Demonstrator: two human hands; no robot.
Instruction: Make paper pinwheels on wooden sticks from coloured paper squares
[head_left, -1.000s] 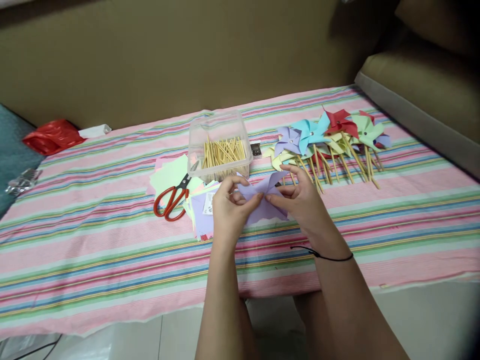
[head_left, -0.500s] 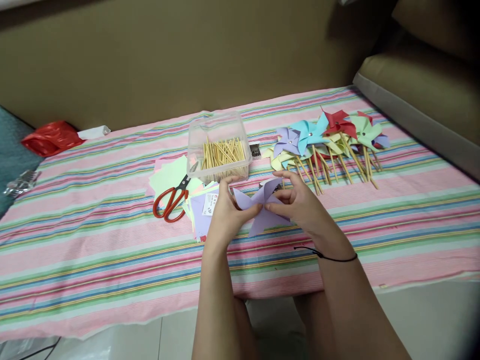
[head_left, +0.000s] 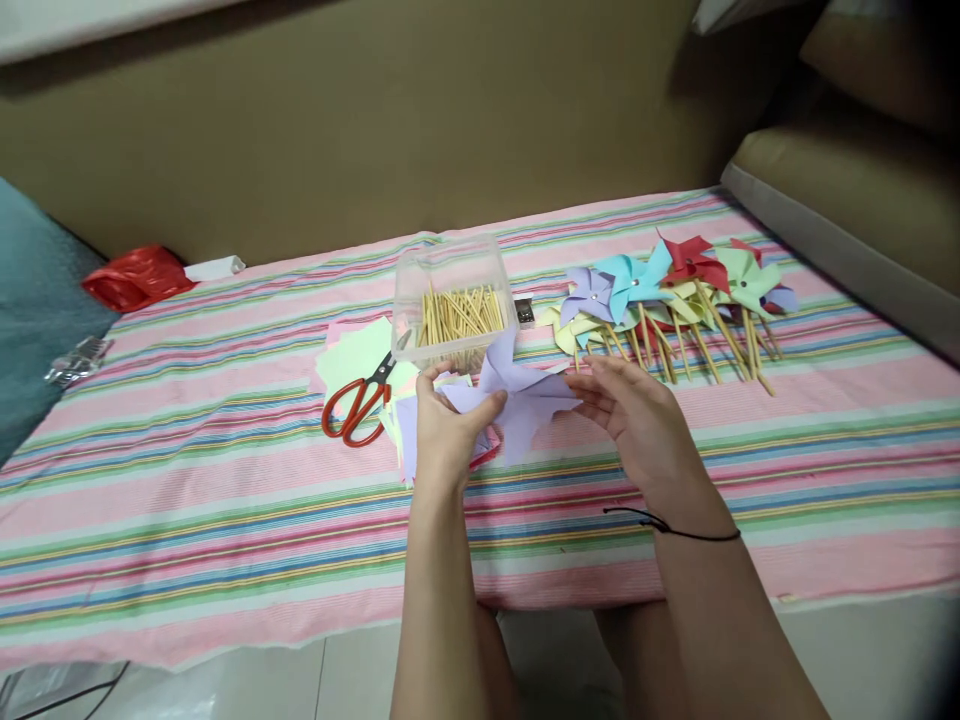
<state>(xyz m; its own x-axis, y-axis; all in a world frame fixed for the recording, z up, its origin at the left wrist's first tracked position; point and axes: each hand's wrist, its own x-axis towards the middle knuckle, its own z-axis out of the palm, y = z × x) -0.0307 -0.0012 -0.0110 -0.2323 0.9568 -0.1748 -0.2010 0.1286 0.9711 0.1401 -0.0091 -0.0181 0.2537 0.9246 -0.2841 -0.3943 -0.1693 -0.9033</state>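
Between my hands is a light purple paper pinwheel (head_left: pixel 517 392), its blades folded in toward the middle and no stick showing on it. My left hand (head_left: pixel 448 425) is closed on it, thumb pressed near the centre. At the pinwheel's right tip, my right hand (head_left: pixel 637 420) has its fingers loosely extended; they are beside or lightly touching the paper. Under and left of my left hand lies a stack of coloured paper sheets (head_left: pixel 407 435). Red-handled scissors (head_left: pixel 358 405) rest on pale green sheets (head_left: pixel 349 358) just left of it.
Behind the hands stands a clear plastic box (head_left: pixel 450 262) of wooden sticks (head_left: pixel 465 312). A small dark packet (head_left: pixel 524 312) lies beside it. Several finished pinwheels (head_left: pixel 637 283) on sticks are piled at right. A red plastic bag (head_left: pixel 142 280) sits far left on the striped cloth (head_left: pixel 225 500).
My right hand has moved off the pinwheel's centre to its right tip, its fingers loosening. The pinwheel has turned to show its face, still in my left hand. The view has shifted slightly.
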